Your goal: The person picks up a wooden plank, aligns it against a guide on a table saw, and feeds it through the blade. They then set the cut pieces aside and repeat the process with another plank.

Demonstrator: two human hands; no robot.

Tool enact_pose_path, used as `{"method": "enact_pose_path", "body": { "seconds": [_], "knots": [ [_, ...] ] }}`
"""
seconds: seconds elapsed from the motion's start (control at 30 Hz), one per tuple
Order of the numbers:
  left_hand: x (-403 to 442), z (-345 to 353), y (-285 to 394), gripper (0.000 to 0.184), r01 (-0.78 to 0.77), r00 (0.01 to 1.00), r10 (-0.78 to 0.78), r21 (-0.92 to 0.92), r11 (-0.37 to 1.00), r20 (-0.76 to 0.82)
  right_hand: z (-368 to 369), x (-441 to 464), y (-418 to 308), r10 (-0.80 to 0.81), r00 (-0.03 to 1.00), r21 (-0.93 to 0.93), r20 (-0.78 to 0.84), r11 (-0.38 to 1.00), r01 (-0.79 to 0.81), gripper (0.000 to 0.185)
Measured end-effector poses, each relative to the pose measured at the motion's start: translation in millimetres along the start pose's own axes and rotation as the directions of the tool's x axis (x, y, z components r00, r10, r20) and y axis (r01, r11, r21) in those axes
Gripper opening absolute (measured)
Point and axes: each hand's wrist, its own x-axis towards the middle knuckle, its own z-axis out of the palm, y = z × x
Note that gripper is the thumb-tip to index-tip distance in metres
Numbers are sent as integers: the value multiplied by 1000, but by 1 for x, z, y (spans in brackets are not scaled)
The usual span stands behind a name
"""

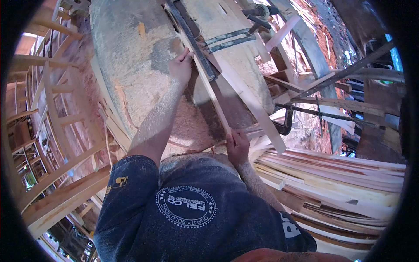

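Observation:
A long thin wooden strip [208, 87] lies slantwise over the sawdust-covered work table [126, 56], along a dark metal bar [192, 37]. My left hand [180, 67] grips the strip partway up, beside the bar, with its fingers closed. Lower down, close to my body, my right hand [238, 146] is closed round the strip's near end. To the right of the bar rests a wider pale board [251, 102], which reaches past the table's edge. The far end of the strip is hard to make out.
Wooden frames [56, 118] stand on the left. Stacked boards [331, 183] lie at the lower right. A black clamp [286, 120] sits at the table's right edge. Two dark slots [229, 39] cross the table top. Beams and scraps fill the upper right.

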Motion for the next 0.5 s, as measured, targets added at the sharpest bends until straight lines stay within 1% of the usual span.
{"method": "enact_pose_path", "body": {
  "seconds": [0.07,0.1,0.17,0.27,0.37,0.47,0.5],
  "knots": [
    [3,3,-7,41,2,999,-5,-57,998,-41,4,4,-1,-40,999,-63,-21,997,39,30],
    [-9,7,2,41,16,998,-11,99,995,-57,6,7,-1,-62,998,-96,-33,994,59,30],
    [-56,12,27,41,55,995,-19,401,914,-94,9,11,-1,-76,996,-94,-50,993,71,29],
    [-83,8,-28,36,33,998,-28,80,996,-52,12,14,-5,-55,997,-79,-54,996,51,28],
    [-83,5,-15,31,70,997,-72,68,995,23,11,19,-8,-39,999,-73,-31,997,36,28],
    [-85,20,11,27,75,994,-74,16,997,-84,14,27,-8,-34,999,-71,-22,997,32,27],
    [-81,17,10,25,68,996,-63,71,995,-69,15,29,-10,-30,999,-70,-21,997,28,27]
  ]
}}
